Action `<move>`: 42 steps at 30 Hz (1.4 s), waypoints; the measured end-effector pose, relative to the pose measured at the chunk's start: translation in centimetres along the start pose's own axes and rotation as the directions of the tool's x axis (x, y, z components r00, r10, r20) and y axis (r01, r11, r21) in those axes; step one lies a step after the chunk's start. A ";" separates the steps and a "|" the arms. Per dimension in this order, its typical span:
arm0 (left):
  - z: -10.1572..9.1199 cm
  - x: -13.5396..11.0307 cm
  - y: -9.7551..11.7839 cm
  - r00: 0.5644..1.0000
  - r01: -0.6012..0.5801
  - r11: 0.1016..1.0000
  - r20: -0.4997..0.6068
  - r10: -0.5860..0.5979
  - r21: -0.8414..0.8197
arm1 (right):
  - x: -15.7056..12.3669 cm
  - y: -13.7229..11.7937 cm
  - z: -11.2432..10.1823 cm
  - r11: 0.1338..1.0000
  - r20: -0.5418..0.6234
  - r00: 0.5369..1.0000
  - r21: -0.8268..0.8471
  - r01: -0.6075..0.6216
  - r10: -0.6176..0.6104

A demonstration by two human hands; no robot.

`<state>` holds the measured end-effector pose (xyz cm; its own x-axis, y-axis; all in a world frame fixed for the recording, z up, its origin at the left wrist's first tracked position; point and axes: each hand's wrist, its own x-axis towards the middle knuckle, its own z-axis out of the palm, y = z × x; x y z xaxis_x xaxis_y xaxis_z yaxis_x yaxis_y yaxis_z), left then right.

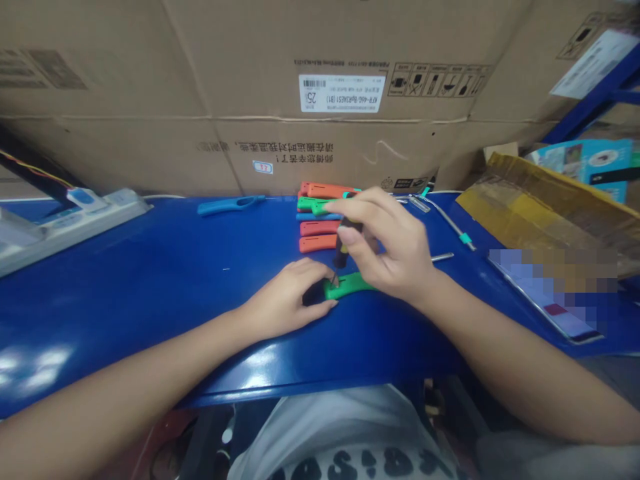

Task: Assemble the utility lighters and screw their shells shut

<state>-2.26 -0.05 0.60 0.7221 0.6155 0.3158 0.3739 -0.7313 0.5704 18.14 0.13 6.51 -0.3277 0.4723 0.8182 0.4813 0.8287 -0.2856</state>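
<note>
My left hand (293,297) lies on the blue table (150,280), its fingers closed on the near end of a green plastic handle piece (350,285) with a dark part at its tip. My right hand (387,243) hovers just above it, pinching a dark upright screwdriver (342,252) whose tip points down at the green piece. Behind the hands lies a stack of orange, green and blue handle pieces (320,213).
A blue handle piece (230,204) lies alone at the back left. A white power strip (65,217) sits far left. Thin metal rods (453,227) lie at the right, near a phone (550,293). Large cardboard boxes (300,93) wall off the back.
</note>
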 end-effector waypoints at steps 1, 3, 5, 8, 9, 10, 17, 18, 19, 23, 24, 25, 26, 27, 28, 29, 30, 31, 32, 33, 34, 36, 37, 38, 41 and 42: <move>0.0 0.0 0.0 1.000 0.000 1.000 0.002 0.000 0.003 | 0.0 0.0 0.0 0.998 0.060 0.998 0.051 -0.031 0.028; 0.0 0.0 0.0 1.000 -0.004 1.000 0.004 0.004 0.010 | 0.0 0.0 0.1 0.980 0.179 0.982 0.176 -0.088 0.056; 0.1 0.0 -0.1 1.000 -0.009 1.000 -0.001 0.009 0.016 | -0.1 0.1 0.1 0.978 0.178 0.984 0.203 -0.055 0.018; 0.1 0.0 0.0 1.000 -0.012 1.000 -0.015 0.012 0.014 | -0.1 0.0 0.0 0.994 0.050 0.994 0.054 0.092 -0.095; 0.0 0.0 0.0 1.000 -0.006 1.000 -0.012 0.007 0.012 | -0.1 0.0 -0.1 0.994 0.044 0.994 0.038 0.100 -0.102; 0.0 0.0 0.1 1.000 0.001 1.000 -0.003 -0.001 0.010 | 0.0 -0.1 -0.2 0.995 0.072 0.994 0.067 0.072 -0.077; -0.1 0.0 0.3 1.000 0.003 1.000 0.009 -0.003 -0.005 | 0.3 0.0 -0.5 0.984 0.069 0.996 0.170 0.044 -0.056; -0.1 -0.1 0.3 1.000 0.002 1.000 0.002 -0.002 -0.006 | 0.3 0.1 -0.5 0.989 0.009 0.994 0.103 0.103 -0.104; 0.0 -0.1 0.3 1.000 0.003 1.000 -0.001 -0.003 -0.007 | 0.3 0.2 -0.5 0.989 -0.016 0.991 0.059 0.135 -0.134; 0.0 -0.1 0.3 1.000 0.014 1.000 0.021 -0.013 -0.014 | 0.3 0.4 -0.5 0.982 0.161 0.987 0.191 -0.015 -0.017; 0.0 -0.1 0.3 1.000 0.012 1.000 0.022 -0.012 -0.014 | 0.3 0.4 -0.6 0.974 0.193 0.981 0.222 -0.050 0.006; 0.0 -0.1 0.3 1.000 0.009 1.000 0.021 -0.009 -0.013 | 0.3 0.4 -0.6 0.973 0.189 0.982 0.227 -0.049 0.005; 0.0 -0.1 0.2 1.000 0.006 1.000 0.015 -0.006 -0.010 | 0.3 0.4 -0.6 0.979 0.148 0.989 0.202 -0.016 -0.015; 0.0 -0.1 0.2 1.000 0.002 1.000 0.006 -0.002 -0.008 | 0.3 0.4 -0.6 0.987 0.087 0.995 0.154 0.037 -0.051; 0.0 -0.1 0.2 1.000 -0.002 1.000 -0.003 0.002 -0.008 | 0.3 0.4 -0.6 0.991 0.033 0.995 0.102 0.090 -0.093; 0.0 -0.1 0.2 1.000 -0.004 1.000 -0.006 0.004 -0.008 | 0.2 0.4 -0.6 0.990 0.003 0.992 0.069 0.123 -0.124; 0.0 -0.1 0.2 1.000 -0.003 1.000 -0.005 0.003 -0.006 | 0.2 0.3 -0.5 0.990 0.014 0.992 0.071 0.124 -0.125; 0.0 -0.1 0.2 1.000 0.000 1.000 0.000 0.000 -0.005 | 0.2 0.3 -0.5 0.990 0.054 0.994 0.107 0.093 -0.099; 0.0 -0.1 0.2 1.000 0.005 1.000 0.008 -0.005 -0.004 | 0.1 0.2 -0.4 0.986 0.114 0.992 0.162 0.041 -0.060; 0.0 -0.1 0.2 1.000 0.009 1.000 0.017 -0.009 -0.002 | 0.1 0.2 -0.4 0.977 0.174 0.984 0.215 -0.017 -0.021; 0.0 -0.1 0.2 1.000 0.012 1.000 0.023 -0.012 -0.001 | 0.1 0.2 -0.3 0.968 0.206 0.979 0.246 -0.056 0.004; 0.1 -0.1 0.2 1.000 0.005 1.000 0.018 -0.005 0.000 | 0.1 0.3 -0.3 0.975 0.155 0.988 0.220 -0.030 -0.005; 0.1 -0.1 0.2 1.000 -0.003 1.000 0.009 0.003 0.001 | 0.0 0.4 -0.2 0.985 0.087 0.995 0.170 0.029 -0.044; 0.1 -0.1 0.2 1.000 -0.008 1.000 0.000 0.008 0.002 | 0.0 0.5 -0.2 0.990 0.026 0.995 0.113 0.088 -0.091; 0.1 -0.1 0.3 1.000 -0.006 1.000 0.000 0.006 -0.002 | -0.1 0.7 -0.1 0.991 0.025 0.993 0.078 0.112 -0.114; 0.0 -0.1 0.3 1.000 0.000 1.000 0.009 0.000 -0.007 | -0.1 0.6 -0.1 0.990 0.077 0.995 0.127 0.057 -0.067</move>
<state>-2.19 -0.33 0.71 0.7273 0.6126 0.3095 0.3698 -0.7296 0.5753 18.55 0.56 6.25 -0.4205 0.4375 0.7948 0.3547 0.8856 -0.2999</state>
